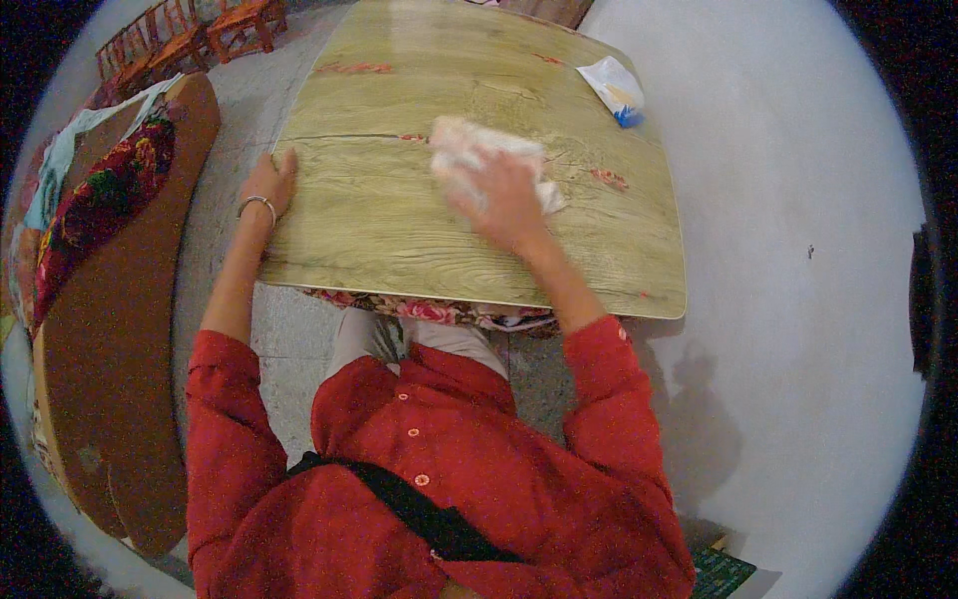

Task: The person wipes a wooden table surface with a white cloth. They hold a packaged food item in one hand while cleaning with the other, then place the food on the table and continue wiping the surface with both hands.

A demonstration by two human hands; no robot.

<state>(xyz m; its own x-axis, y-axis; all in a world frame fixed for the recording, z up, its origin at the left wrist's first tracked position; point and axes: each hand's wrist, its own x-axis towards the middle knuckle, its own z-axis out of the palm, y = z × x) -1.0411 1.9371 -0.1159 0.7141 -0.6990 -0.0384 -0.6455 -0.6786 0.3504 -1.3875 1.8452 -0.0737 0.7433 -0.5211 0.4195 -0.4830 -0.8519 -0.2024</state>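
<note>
A pale cloth, white and crumpled, lies on the wood-patterned tabletop. My right hand presses down on it and holds it, the fingers smeared by motion. At the table's left edge, my left hand grips the rim, with a bracelet round its wrist. Some of its fingers are hidden over the side. Toward the far right corner of the tabletop rests a white packet with blue and yellow printing, apart from both hands.
A white wall stands close along the table's right side. To the left is a brown couch with a red patterned cushion. Wooden chairs stand at the far left. Flowered fabric hangs under the table's near edge.
</note>
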